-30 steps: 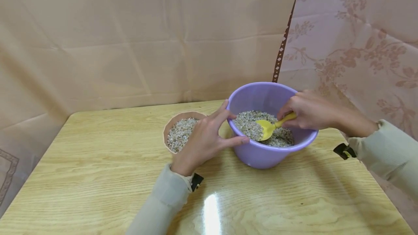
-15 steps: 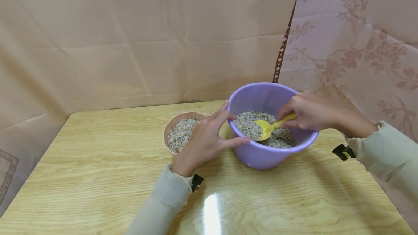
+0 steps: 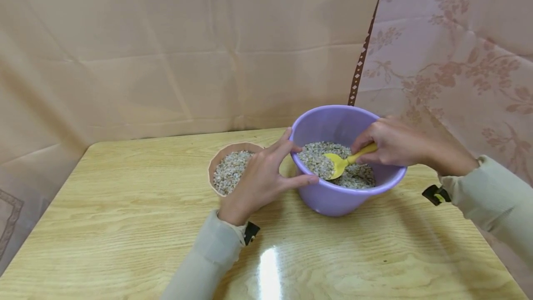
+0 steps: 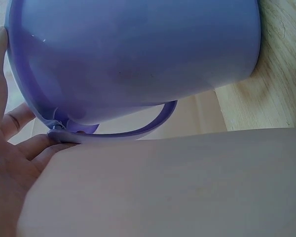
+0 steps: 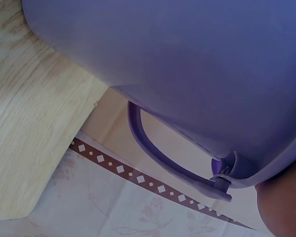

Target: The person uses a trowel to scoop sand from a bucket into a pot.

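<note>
A purple bucket with pale gravel inside stands on the table in the head view. My left hand holds its left rim, thumb along the front edge and fingertips over the side. In the left wrist view those fingers lie by the hinge of the bucket's handle. Inside the bucket, my right hand grips the handle of a yellow scoop, whose blade sits in the gravel. The right wrist view shows mostly the bucket wall, with the scoop hidden.
Left of the bucket, partly behind my left hand, is a peach-coloured bowl with a wavy rim, full of similar gravel. The wooden table meets a beige curtain at the back and a floral one on the right.
The scoop and my right hand have shifted very slightly left within the bucket. My left hand stays at the rim, and the bowl has not moved.
</note>
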Demonstrator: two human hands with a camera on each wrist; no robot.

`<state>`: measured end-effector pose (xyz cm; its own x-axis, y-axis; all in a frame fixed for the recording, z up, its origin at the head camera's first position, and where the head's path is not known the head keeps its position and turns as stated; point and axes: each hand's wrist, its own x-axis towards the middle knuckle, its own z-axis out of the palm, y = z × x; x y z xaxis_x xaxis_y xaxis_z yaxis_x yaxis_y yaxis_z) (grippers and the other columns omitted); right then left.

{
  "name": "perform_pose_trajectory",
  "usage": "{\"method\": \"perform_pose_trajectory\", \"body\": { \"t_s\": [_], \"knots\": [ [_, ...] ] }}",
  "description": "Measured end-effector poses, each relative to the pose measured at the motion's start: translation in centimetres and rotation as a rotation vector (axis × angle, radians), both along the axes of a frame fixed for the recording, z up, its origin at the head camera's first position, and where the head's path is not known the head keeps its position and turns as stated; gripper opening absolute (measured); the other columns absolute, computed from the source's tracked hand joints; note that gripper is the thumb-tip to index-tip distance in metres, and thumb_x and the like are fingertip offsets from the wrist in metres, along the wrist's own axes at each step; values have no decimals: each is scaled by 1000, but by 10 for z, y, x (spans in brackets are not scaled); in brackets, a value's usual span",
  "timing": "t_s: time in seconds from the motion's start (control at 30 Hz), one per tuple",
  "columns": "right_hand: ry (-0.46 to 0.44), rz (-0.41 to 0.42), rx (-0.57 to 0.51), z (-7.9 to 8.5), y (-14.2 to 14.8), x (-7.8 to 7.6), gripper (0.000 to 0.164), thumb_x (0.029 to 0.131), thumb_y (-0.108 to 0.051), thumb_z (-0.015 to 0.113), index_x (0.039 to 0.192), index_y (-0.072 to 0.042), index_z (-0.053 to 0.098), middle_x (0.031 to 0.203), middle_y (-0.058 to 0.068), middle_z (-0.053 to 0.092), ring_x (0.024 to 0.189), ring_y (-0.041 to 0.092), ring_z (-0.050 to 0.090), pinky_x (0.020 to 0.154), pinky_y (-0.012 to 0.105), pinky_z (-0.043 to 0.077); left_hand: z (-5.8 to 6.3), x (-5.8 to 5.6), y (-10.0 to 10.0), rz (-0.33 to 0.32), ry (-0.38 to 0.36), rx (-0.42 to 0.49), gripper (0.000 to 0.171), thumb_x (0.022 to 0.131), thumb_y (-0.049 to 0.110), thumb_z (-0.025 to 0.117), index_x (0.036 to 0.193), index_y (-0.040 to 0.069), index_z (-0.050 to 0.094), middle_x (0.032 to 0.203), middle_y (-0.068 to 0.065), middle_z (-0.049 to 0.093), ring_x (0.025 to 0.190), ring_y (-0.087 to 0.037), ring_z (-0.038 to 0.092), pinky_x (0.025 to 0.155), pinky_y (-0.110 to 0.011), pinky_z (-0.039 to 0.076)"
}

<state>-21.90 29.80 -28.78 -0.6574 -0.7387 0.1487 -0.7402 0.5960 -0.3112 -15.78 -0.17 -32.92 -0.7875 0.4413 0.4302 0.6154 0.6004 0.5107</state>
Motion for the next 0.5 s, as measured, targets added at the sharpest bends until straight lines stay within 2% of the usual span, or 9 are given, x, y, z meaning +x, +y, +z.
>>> {"method": "perform_pose_trajectory", "body": {
  "t_s": [0.1, 0.17, 0.33, 0.5],
  "knots": [
    [-15, -6, -8, 0, 0, 1, 20, 75, -12, 85, 89, -25, 80, 83, -16, 74, 67, -5, 64, 60, 22, 54, 0, 0, 0, 5, 4, -7, 59, 79, 60, 77, 114, 16, 61, 156, -15, 34, 117, -27, 62, 78, -36, 52],
    [-24, -6, -12, -1, 0, 1, 20, 76, -11, 85, 89, -25, 80, 83, -17, 74, 67, -5, 64, 60, 22, 54, -1, 0, 1, 5, 8, -9, 59, 79, 59, 77, 114, 16, 61, 156, -15, 35, 109, -25, 65, 72, -35, 51],
    [-11, 1, -23, -2, 0, 1, 20, 76, -12, 86, 88, -27, 80, 83, -19, 73, 68, -5, 64, 61, 24, 54, -1, 0, 1, 4, 16, -7, 58, 79, 59, 77, 114, 16, 61, 156, -16, 35, 97, -22, 67, 71, -34, 50],
    [-20, 4, -40, -2, 1, 0, 19, 77, -13, 86, 89, -27, 80, 84, -18, 74, 70, -4, 66, 62, 25, 55, -1, 0, 0, 7, 6, -6, 58, 79, 59, 77, 114, 16, 61, 156, -14, 34, 99, -22, 66, 71, -34, 50]
  ]
}}
